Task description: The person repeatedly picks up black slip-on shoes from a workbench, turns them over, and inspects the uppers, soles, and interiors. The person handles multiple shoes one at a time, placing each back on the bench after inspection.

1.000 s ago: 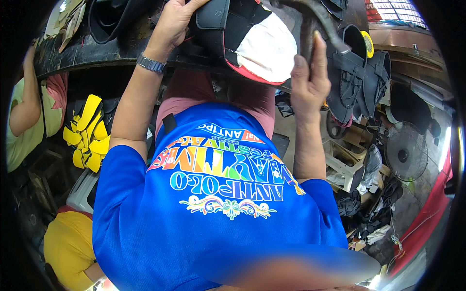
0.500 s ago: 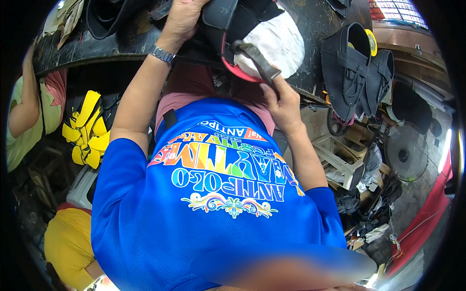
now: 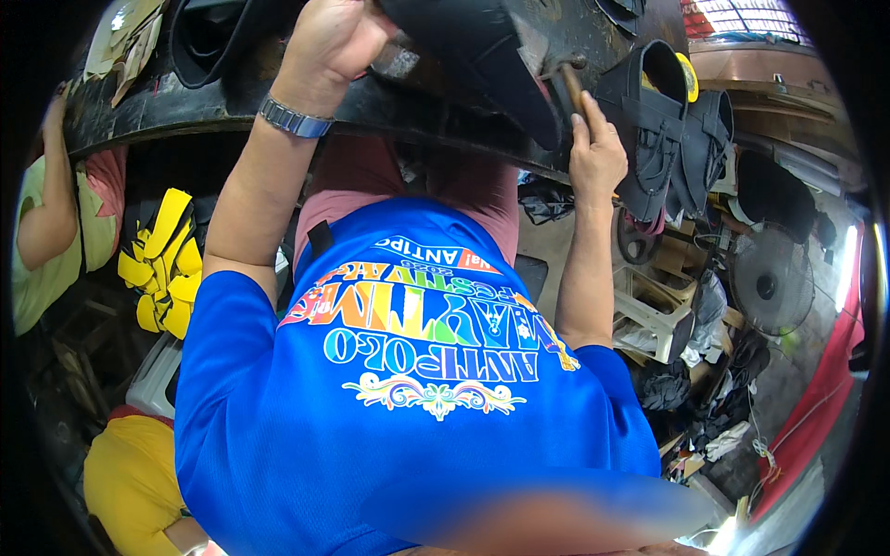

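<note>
Near the top edge, my left hand (image 3: 338, 46), with a metal watch on its wrist, is closed on the end of a black shoe upper (image 3: 464, 56) with a red edge. Part of its fingers is cut off by the picture's edge. The upper lies at a slant over the dark bench, its black outer face upward. Just right of it, my right hand (image 3: 598, 153) is wrapped round the wooden handle of a hammer (image 3: 573, 85). The hammer's head points away from me over the bench, apart from the upper.
Black lace-up uppers (image 3: 649, 139) stand at the bench's right edge beside a yellow roll (image 3: 687, 78). The dark bench (image 3: 278, 139) crosses the top. Yellow strips (image 3: 162, 269) hang at left. A fan (image 3: 769, 283) and stool (image 3: 654, 310) stand right. Other people are at left.
The upper has been turned over, so its white lining no longer shows. My right hand has moved right and away from me with the hammer, off the upper. My left hand has shifted slightly left.
</note>
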`<state>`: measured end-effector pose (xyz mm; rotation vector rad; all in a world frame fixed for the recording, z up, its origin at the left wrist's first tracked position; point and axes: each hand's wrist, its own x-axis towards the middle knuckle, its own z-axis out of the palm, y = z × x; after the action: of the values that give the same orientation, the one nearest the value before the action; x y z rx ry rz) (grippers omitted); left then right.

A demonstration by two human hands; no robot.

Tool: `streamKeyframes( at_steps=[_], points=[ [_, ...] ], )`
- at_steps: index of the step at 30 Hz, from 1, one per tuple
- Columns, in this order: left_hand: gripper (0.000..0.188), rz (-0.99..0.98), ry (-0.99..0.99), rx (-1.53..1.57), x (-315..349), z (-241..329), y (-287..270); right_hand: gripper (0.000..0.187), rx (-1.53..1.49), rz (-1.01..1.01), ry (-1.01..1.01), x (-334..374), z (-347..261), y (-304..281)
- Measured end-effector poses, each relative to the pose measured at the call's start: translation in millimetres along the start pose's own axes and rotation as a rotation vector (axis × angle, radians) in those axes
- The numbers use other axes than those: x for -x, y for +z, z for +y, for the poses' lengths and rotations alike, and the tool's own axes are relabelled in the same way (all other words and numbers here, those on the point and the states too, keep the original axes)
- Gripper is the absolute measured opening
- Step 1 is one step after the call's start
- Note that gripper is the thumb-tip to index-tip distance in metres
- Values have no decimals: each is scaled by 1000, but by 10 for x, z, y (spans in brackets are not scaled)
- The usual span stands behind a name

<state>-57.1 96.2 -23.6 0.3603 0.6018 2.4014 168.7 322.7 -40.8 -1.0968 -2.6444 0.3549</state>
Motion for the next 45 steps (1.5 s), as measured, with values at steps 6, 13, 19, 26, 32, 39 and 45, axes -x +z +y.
streamKeyframes(
  at_steps=[6,13,19,26,32,39,45],
  points=[
    [54,-103,-30,-74,-63,66,502,62,-1062,-132,-472,81,-334,-153],
    [65,-85,489,-700,132,-217,615,29,-1842,-350,44,-171,-366,-240],
    [63,96,-286,-222,296,-621,133,36,-2301,-489,160,-42,-203,77],
    [29,64,-406,25,321,-720,-12,38,-2306,-496,253,123,-165,269],
    [32,32,-367,47,387,-675,-60,37,-2343,-602,322,196,-186,322],
    [35,-25,-365,102,464,-649,-116,38,-2363,-724,285,292,-185,403],
    [35,-73,-380,36,493,-612,-199,35,-2477,-801,273,271,-104,416]
  ],
)
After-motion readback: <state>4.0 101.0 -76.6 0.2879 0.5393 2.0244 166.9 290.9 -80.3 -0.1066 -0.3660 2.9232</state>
